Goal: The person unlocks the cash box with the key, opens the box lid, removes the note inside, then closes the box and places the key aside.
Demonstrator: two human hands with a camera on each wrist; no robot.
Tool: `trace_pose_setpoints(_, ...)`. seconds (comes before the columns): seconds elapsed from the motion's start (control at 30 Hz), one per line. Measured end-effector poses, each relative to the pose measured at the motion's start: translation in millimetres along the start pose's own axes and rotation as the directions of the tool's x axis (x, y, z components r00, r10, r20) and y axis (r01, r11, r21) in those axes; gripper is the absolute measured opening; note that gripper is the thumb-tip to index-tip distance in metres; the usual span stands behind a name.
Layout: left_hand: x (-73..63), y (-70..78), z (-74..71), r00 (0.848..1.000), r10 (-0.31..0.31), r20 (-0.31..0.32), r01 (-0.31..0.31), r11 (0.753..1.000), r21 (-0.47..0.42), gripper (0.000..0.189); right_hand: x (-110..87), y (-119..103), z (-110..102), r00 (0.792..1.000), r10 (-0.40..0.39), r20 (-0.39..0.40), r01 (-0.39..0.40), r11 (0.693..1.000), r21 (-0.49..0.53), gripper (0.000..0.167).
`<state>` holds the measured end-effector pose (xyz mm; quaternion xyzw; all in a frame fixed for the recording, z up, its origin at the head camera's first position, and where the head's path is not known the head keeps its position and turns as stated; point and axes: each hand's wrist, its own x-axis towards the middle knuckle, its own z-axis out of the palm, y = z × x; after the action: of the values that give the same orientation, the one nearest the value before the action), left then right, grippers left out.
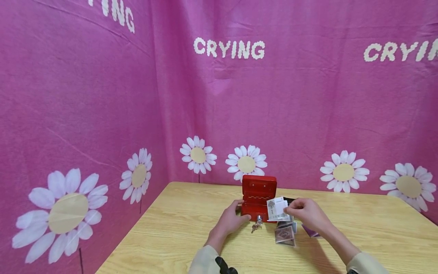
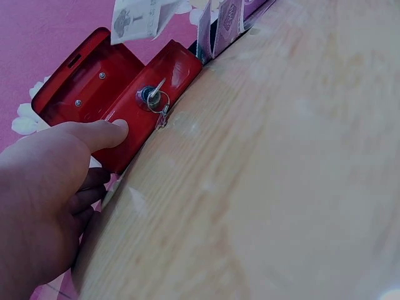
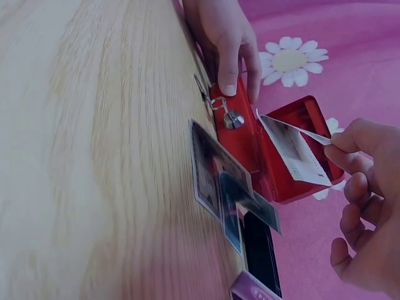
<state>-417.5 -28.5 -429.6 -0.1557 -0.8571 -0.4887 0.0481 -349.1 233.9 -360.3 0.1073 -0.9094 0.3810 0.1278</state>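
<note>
Pinches at least one folded pale banknote (image 1: pixel 275 210) between the right hand's (image 1: pixel 309 215) thumb and index finger, above the right end of one open red box (image 1: pixel 258 193), and grips that box's left end with the left hand (image 1: pixel 230 220), its other fingers partly hidden behind the thumb. Has one lock (image 1: pixel 259 219) at the box's near side, with keys (image 1: pixel 254 228) too small to count. Includes, on the tabletop (image 1: pixel 164 228) near right, overlapping folded notes (image 1: pixel 284 234), hard to count, one partly hidden purple note (image 1: pixel 310 230) and one dark flat object (image 3: pixel 260 250), cut off.
</note>
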Motion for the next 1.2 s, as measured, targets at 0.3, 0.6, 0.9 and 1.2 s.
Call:
trace_pose_setpoints(0.3, -0.7, -0.2, 1.0, 1.0, -0.023, -0.002, 0.023, 1.0, 0.001, 0.06, -15.6, 6, -14, 1.0, 0.02, 0.005, -0.02, 1.0, 0.001, 0.02)
trace_pose_setpoints(0.6, -1.9, 1.5, 1.1, 0.999, -0.039, -0.005, 0.039, 0.999, -0.001, 0.06, -26.5, 12, -25, 0.999, 0.037, 0.001, -0.037, 0.999, -0.006, 0.02)
trace_pose_setpoints(0.9, 1.9, -2.3, 2.4, 0.999, -0.045, -0.003, 0.045, 0.999, -0.002, 0.061, -39.2, 23, -36, 1.0, 0.025, 0.002, -0.025, 0.999, -0.039, 0.02)
trace_pose_setpoints(1.2, 1.9, -2.0, 2.6, 0.999, -0.05, -0.006, 0.05, 0.999, 0.003, 0.061, -48.7, 29, -45, 1.0, 0.016, -0.007, -0.017, 0.998, -0.063, 0.018)
